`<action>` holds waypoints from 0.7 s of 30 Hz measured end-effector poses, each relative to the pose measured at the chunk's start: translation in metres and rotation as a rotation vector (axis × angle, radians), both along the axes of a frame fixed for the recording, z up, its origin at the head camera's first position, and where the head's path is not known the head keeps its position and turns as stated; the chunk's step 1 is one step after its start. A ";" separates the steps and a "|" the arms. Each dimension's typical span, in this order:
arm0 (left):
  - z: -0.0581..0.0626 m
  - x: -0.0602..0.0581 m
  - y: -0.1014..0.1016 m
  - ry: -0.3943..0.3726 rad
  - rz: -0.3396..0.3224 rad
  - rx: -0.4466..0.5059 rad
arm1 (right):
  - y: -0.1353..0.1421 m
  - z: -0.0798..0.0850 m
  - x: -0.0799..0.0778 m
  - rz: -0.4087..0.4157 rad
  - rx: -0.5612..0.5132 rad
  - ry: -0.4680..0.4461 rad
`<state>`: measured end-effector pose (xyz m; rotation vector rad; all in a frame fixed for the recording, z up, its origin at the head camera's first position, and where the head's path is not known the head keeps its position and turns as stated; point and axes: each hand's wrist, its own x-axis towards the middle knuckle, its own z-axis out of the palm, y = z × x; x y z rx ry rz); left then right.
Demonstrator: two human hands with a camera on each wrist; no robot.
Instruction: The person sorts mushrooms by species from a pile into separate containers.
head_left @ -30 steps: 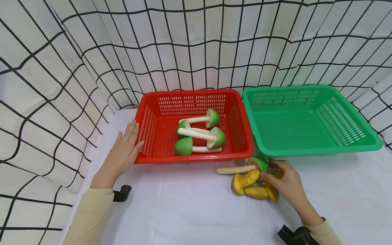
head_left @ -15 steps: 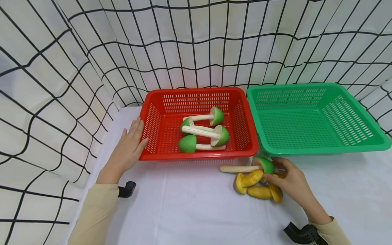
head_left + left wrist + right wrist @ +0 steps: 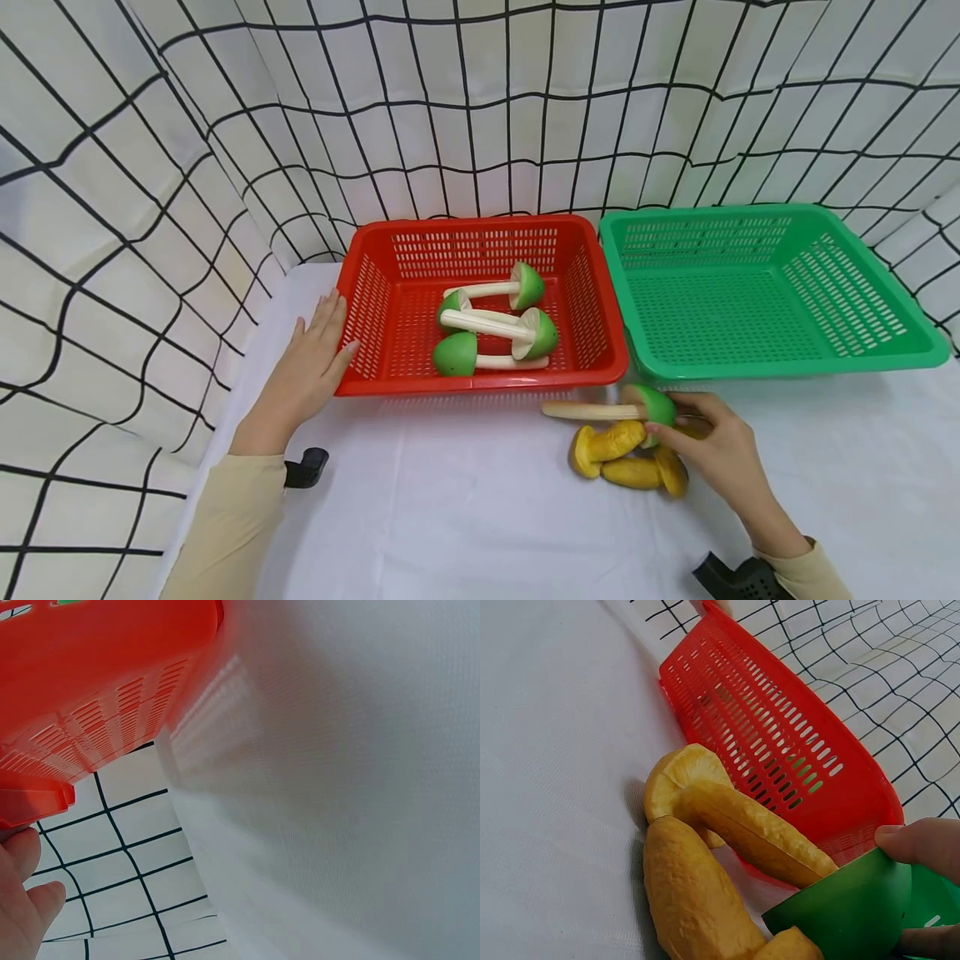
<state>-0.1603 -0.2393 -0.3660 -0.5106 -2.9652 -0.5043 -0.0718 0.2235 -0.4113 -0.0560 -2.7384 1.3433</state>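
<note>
My right hand [image 3: 720, 446] pinches the green cap of a toy mushroom [image 3: 658, 406] between thumb and fingers. Its pale stem points left, in front of the red basket. Yellow toy mushrooms [image 3: 609, 442] lie on the cloth just beside and below that cap; in the right wrist view the green cap [image 3: 855, 907] hides part of them. At the left side of the red basket [image 3: 480, 384], my left hand [image 3: 303, 367] rests on the rim with its fingers straight. Inside that basket lie several green-capped mushrooms [image 3: 455, 355] with white stems.
A green basket [image 3: 787, 367] with nothing in it stands against the red one's right side. White cloth [image 3: 465, 500] covers the table. Behind and to the left rises a white wall with a black grid net [image 3: 480, 100].
The right hand has lifted the green-capped mushroom slightly from among the yellow ones, and its stem has shifted a little. My left hand stays at the red basket. The head view shifts slightly.
</note>
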 end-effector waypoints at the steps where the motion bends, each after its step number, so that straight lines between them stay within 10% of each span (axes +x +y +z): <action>1: 0.000 0.001 -0.001 -0.001 0.002 -0.001 | 0.000 0.001 0.000 -0.007 -0.004 0.001; 21: 0.000 0.000 -0.002 -0.029 0.025 -0.010 | 0.018 0.007 0.016 -0.048 -0.081 0.081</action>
